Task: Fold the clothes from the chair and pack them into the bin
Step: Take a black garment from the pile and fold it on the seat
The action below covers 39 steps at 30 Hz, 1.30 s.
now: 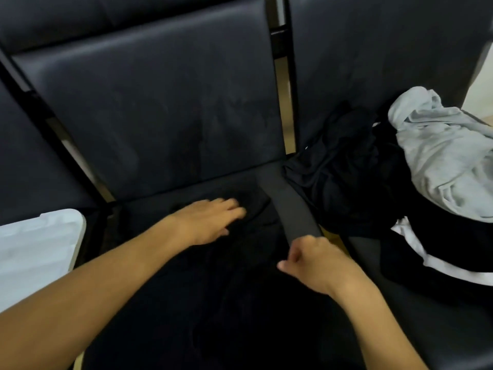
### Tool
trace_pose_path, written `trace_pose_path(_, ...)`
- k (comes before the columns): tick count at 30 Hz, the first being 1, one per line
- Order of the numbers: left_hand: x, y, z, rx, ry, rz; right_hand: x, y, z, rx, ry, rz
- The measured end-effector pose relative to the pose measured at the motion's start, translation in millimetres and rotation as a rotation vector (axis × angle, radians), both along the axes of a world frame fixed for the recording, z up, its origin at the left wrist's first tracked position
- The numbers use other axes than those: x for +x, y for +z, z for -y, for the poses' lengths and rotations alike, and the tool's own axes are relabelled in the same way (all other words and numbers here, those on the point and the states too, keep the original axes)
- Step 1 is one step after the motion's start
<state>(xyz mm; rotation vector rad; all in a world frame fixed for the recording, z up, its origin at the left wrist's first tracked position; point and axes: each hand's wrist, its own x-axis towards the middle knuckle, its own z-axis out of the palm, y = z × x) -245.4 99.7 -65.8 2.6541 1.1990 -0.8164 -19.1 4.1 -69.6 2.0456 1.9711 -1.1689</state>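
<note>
Black chair seat (293, 209) under dark garment (213, 289), left hand (210, 222) flat on it, right hand (312, 263) curled, grip unclear.

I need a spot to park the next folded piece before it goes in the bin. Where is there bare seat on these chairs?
Bare room is scarce. The middle seat is covered by the black garment under both hands. A bare strip of grey seat edge runs between that garment and the clothes pile. The right seat is crowded with the pile, light grey garment on top. The white bin sits left.

White bin (40, 249) cut off left, black garment's (213, 289) folds perhaps indistinguishable
</note>
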Motion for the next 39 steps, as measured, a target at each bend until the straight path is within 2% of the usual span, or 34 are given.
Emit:
trace_pose_path(2,30.8,-17.4,-3.0,0.006,-0.109,0.096,5.8,-5.5,-2.7,-0.031,-0.070,0.150)
trace_pose_path(5,66.8,-31.6,-12.5,-0.005,-0.249,0.025,4.8,-10.2,-4.2,-0.136,-0.062,0.141)
trace_pose_path(8,71.3,-33.7,-24.7,0.094,-0.362,0.006,-1.8,-11.5,-4.1,-0.152,-0.045,0.114)
trace_pose_path(12,50.3,-37.4,-31.8,0.109,-0.504,0.230,-16.0,-15.0,-2.7,-0.136,-0.024,0.070)
trace_pose_path(14,43.0,-31.6,-30.2,0.119,-0.498,0.323,-18.6,-20.8,-4.1,-0.114,-0.028,0.034)
trace_pose_path(17,36.2,-8.2,-22.5,0.099,-0.358,0.272,-11.7,-25.6,-6.9,-0.081,-0.029,0.004)
trace_pose_path(20,25.1,19.3,-23.1,0.186,-0.316,0.290,-0.3,-30.9,-5.6,-0.086,-0.052,-0.092)
trace_pose_path(22,16.5,37.4,-25.2,0.229,-0.301,0.328,5.5,-33.7,-5.9,-0.013,-0.109,-0.187)
trace_pose_path(26,-8.0,74.1,-22.8,0.346,-0.310,0.362,9.2,-27.6,-6.3,0.299,-0.327,-0.415)
trace_pose_path(29,-35.2,103.7,-9.6,0.444,-0.301,0.370,7.1,-15.3,-4.0,0.529,-0.358,-0.405)
trace_pose_path(31,-56.4,126.5,5.9,0.494,-0.269,0.408,5.0,1.8,-2.3,0.598,-0.345,-0.414)
trace_pose_path(34,-89.4,159.7,33.7,0.534,-0.151,0.437,6.2,47.6,-3.2,0.650,-0.153,-0.484)
trace_pose_path(37,-124.3,201.3,74.8,0.522,0.053,0.546,1.6,111.7,-2.1,0.720,0.191,-0.414)
trace_pose_path(39,-140.4,229.3,109.4,0.562,0.101,0.616,-7.2,153.2,4.9,0.812,0.370,-0.328)
